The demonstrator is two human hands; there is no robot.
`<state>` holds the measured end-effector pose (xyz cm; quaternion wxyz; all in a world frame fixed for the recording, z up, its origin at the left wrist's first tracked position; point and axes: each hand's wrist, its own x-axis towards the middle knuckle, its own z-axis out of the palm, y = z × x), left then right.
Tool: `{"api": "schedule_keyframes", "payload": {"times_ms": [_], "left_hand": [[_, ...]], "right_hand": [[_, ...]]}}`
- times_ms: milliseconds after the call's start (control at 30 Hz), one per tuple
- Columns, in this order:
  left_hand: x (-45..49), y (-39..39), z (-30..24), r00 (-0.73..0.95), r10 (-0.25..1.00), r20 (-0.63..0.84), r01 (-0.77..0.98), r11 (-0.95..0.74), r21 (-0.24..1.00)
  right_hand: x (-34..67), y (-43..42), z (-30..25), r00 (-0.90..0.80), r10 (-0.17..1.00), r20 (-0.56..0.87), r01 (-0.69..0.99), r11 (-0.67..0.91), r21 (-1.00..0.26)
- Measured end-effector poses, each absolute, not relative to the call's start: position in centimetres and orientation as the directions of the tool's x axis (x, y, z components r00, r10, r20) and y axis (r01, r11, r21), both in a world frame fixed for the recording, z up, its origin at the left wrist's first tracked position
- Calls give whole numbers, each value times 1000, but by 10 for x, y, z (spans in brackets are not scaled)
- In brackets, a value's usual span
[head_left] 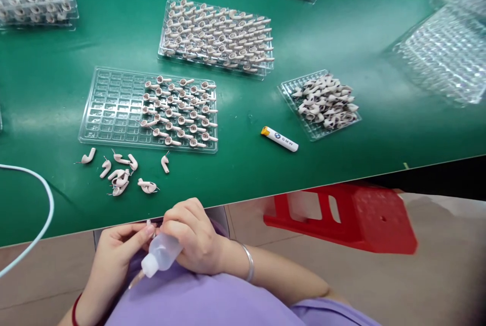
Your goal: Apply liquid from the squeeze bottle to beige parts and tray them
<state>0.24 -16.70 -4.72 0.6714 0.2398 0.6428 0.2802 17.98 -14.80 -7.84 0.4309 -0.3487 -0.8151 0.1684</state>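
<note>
My right hand [193,237] is closed around a small translucent squeeze bottle [167,252], whose white cap and thin nozzle point down to the left. Thumb and fingers of my left hand [123,245] pinch a small earbud shell [149,222]; only its pale tip shows, the rest is hidden by fingers. Both hands meet in front of my body, just off the table edge. Several loose earbud shells [119,178] with thin wires lie on the green table nearby. Behind them, a clear plastic tray [110,106] has rows of earbud shells in its right half.
A fuller tray of shells [216,37] sits farther back. To the right are a white-and-yellow lighter [280,138] and a small tray [313,133] heaped with shells. Clear trays [448,55] stand far right. A white cable [47,199] curves at left; a red stool [360,219] stands below.
</note>
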Motion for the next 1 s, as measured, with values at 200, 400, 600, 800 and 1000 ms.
{"api": "schedule_keyframes", "payload": {"times_ms": [200,400,600,800,1000], "left_hand": [[4,-167,-45,7,689,-725,-58,724,687],[7,-167,-51,-30,695,-718,-109,712,694],[1,-165,-42,65,780,-623,202,601,773],[1,-164,-24,143,982,-125,544,28,839],[8,-155,-19,247,961,125,591,-251,767]], "right_hand": [[180,-148,-77,-387,723,572,429,690,-583],[177,-150,-77,-365,737,569,455,674,-582],[189,-145,-75,-395,745,537,317,659,-682],[221,-129,-62,-161,922,351,210,380,-901],[232,-121,-64,-35,958,285,238,285,-929]]}}
